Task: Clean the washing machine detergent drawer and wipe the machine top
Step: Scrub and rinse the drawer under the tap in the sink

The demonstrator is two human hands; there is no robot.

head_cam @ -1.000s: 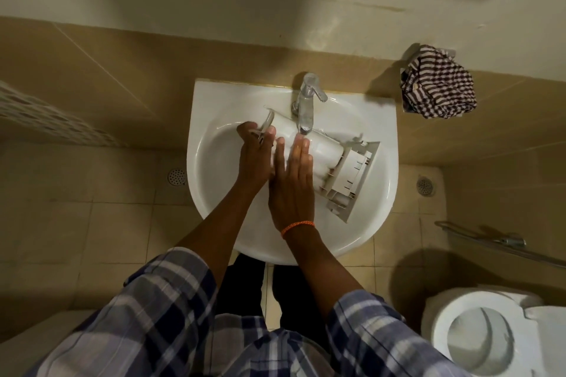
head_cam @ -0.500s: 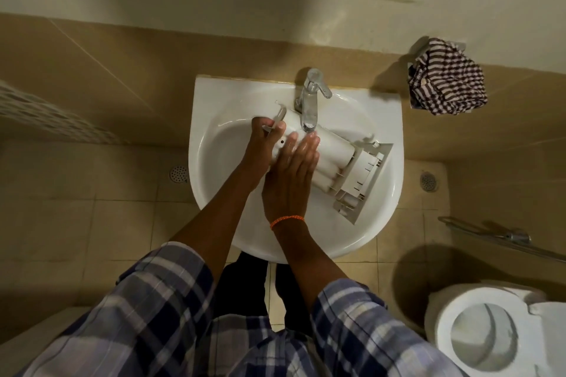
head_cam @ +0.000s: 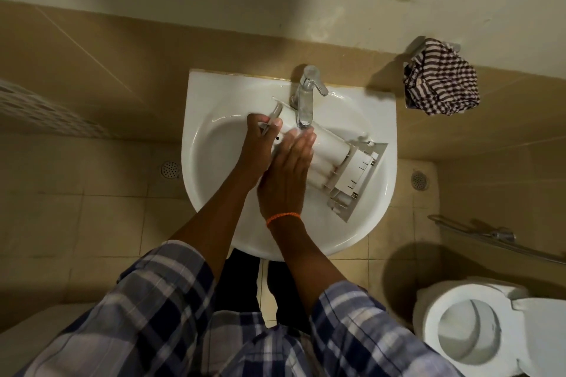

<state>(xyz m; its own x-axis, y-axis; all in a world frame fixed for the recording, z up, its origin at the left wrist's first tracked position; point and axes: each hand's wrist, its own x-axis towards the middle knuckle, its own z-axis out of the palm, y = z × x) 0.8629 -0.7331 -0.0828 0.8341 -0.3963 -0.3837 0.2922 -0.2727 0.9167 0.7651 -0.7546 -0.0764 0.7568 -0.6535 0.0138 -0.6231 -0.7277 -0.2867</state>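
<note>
The white detergent drawer is laid across the sink, slanted from the upper left down to the lower right, its ribbed front panel towards the right rim. Its upper-left end is gripped by the left hand, fingers curled round the edge. The right hand is laid flat on the drawer, fingers straight and together, just under the tap. A striped cloth is seen on the wall to the right, and a toilet at the lower right.

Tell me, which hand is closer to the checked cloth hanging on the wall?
Right. The right hand lies flat on the detergent drawer, nearer the checked cloth; the left hand grips the drawer's far end.
</note>
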